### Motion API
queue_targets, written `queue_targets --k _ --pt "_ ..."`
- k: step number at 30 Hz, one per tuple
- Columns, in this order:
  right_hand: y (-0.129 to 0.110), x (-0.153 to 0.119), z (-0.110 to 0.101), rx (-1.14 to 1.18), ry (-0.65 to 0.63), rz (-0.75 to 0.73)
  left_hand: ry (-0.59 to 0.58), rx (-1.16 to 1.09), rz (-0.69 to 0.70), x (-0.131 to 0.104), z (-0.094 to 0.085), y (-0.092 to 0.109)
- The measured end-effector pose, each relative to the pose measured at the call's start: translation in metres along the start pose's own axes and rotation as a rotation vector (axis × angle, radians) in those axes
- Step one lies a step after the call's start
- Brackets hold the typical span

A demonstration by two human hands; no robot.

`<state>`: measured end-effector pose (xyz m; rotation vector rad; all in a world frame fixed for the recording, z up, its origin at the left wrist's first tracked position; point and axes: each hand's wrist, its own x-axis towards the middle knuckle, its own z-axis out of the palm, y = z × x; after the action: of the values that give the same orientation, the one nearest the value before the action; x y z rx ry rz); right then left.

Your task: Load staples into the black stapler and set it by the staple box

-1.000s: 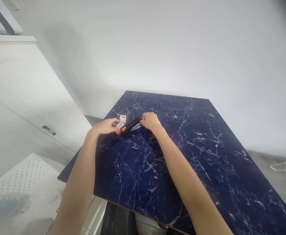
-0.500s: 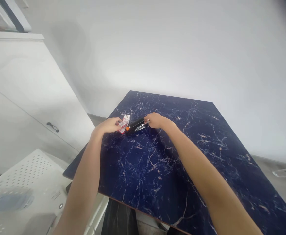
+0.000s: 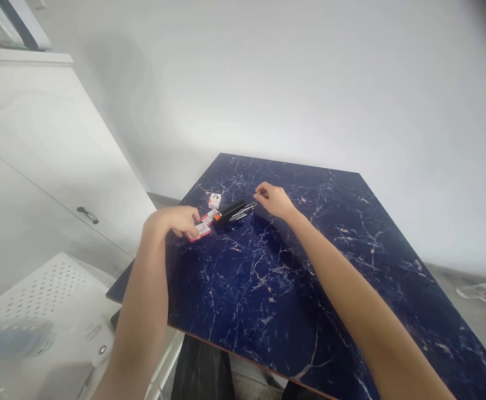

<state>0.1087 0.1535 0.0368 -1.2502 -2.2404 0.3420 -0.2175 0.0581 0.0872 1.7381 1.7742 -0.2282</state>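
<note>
On the dark blue marbled table [image 3: 259, 300] lies a black stapler-like object [image 3: 231, 211] with an orange patch at its left end. Slim silvery metal pieces [image 3: 243, 211] lie along its right side. My left hand [image 3: 182, 220] has its fingers closed on a red-and-white packet [image 3: 199, 230]; another such packet lies partly under the black object's left end. A small white box [image 3: 215, 200] stands behind them. My right hand [image 3: 271, 199] is just right of the metal pieces, its thumb and forefinger pinched together; anything between them is too small to name.
A white cabinet [image 3: 46, 144] with a dark handle stands at the left. Below it is a white perforated surface [image 3: 46, 294] with a clear bluish plastic item [image 3: 13, 341] on it. A pale wall rises behind the table. Clear plastic [image 3: 482, 291] lies on the floor at right.
My left hand has moved left and nearer, drawing a red-and-white packet away from the black object. My right hand has come off the black object's right end, moving right and slightly back.
</note>
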Motion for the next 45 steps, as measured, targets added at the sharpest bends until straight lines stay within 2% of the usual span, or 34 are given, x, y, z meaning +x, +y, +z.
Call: queue_targets --k 3,5,8,9,11,14,20,29,32,37,43,45 --pt "-0.009 -0.011 0.001 -0.052 -0.087 0.098 -0.127 -0.076 0.089 -0.001 0.007 0.017" --pt "-0.018 -0.016 0.003 -0.071 -0.194 0.191 -0.092 -0.062 0.097 0.002 0.011 0.027" --pt "-0.029 -0.019 0.009 0.004 -0.319 0.324 0.059 0.020 0.034 0.007 0.013 0.033" --pt "-0.031 -0.019 0.011 0.024 -0.323 0.357 0.112 0.054 0.027 0.009 0.012 0.033" --pt "-0.032 -0.018 0.016 0.018 -0.242 0.417 0.171 0.093 0.070 0.012 0.010 0.031" --pt "-0.027 -0.016 0.023 0.003 -0.080 0.469 0.156 0.069 0.206 0.018 0.008 0.026" --pt "-0.024 -0.020 0.039 0.064 -0.088 0.394 0.171 0.055 0.318 0.029 0.012 0.023" --pt "-0.051 -0.020 0.054 0.145 -0.137 0.304 0.206 0.069 0.355 0.025 0.014 0.029" --pt "-0.046 -0.018 0.054 0.163 -0.164 0.279 0.209 0.084 0.352 0.025 0.013 0.029" --pt "-0.034 -0.018 0.052 0.303 -0.262 0.140 0.219 0.093 0.347 0.023 0.013 0.032" --pt "-0.042 -0.019 0.050 0.373 -0.298 0.199 0.223 0.154 0.323 0.024 0.012 0.032" --pt "-0.046 -0.027 0.045 0.355 -0.253 0.250 0.204 0.119 0.318 0.022 0.011 0.029"
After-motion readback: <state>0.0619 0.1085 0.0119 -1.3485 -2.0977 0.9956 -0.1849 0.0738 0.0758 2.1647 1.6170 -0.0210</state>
